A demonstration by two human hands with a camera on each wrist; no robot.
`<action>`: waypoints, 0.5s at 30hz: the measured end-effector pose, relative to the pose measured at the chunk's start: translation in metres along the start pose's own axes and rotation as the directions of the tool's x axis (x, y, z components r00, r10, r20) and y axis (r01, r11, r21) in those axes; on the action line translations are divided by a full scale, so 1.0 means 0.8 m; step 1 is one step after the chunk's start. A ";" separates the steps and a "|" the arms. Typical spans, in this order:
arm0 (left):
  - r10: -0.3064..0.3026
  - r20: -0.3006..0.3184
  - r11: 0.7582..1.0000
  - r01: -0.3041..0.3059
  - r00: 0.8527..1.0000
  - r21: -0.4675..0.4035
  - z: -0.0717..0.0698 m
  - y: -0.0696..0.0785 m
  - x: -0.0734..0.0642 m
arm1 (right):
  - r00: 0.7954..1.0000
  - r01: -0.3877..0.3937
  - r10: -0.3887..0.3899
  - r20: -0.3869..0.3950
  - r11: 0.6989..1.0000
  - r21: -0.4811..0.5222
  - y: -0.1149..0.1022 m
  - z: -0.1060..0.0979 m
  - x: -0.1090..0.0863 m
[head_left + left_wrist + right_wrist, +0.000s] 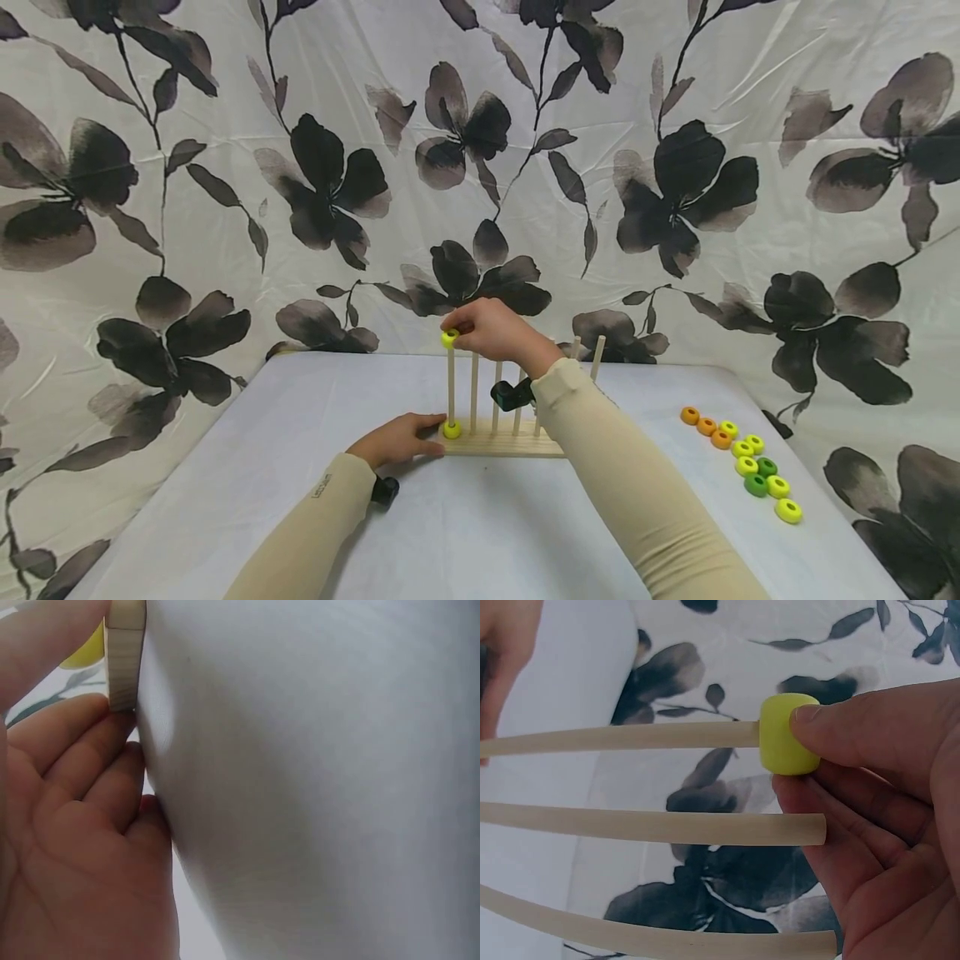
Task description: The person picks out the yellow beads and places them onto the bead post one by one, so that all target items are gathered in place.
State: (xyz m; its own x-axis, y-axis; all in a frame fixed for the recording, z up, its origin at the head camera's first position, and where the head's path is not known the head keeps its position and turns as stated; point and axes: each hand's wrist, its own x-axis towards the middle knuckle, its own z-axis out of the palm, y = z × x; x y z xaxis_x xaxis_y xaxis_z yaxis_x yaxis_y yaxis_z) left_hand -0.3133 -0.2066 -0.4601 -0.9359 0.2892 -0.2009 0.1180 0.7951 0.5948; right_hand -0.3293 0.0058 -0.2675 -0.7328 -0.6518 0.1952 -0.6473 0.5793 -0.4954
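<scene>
A wooden peg rack (504,448) with several upright pegs stands on the table. My right hand (495,329) pinches a yellow bead (776,735) between thumb and fingers at the top of the leftmost peg (667,736). In the right wrist view the peg's tip is hidden inside that bead. Another yellow bead (452,430) sits at the foot of the same peg, on the base. My left hand (393,442) holds the base's left end, thumb and fingers on either side of it. From the left wrist, the fingertips touch the wooden end (124,671).
To the right on the white-covered table (315,392) lie loose beads: several yellow ones (788,511), orange ones (706,427) and green ones (756,485). A flower-patterned cloth (480,208) hangs behind the table. My right forearm (637,475) crosses in front of the rack's right part.
</scene>
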 end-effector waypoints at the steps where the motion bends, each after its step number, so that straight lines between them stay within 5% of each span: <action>1: 0.004 -0.001 1.000 -0.004 1.000 0.003 0.000 0.000 0.000 | 1.000 -0.001 0.001 0.002 1.000 -0.005 0.000 0.000 0.000; 15: 0.007 0.000 1.000 -0.007 1.000 -0.007 0.001 -0.002 -0.001 | 1.000 0.007 -0.006 0.016 0.999 -0.048 -0.002 -0.004 -0.004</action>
State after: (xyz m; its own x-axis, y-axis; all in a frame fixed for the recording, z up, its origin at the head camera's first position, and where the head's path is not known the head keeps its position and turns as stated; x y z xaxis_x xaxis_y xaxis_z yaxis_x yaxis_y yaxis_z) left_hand -0.3124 -0.2077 -0.4620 -0.9351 0.2950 -0.1963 0.1227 0.7894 0.6015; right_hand -0.3261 0.0083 -0.2649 -0.7256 -0.6628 0.1850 -0.6615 0.5976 -0.4531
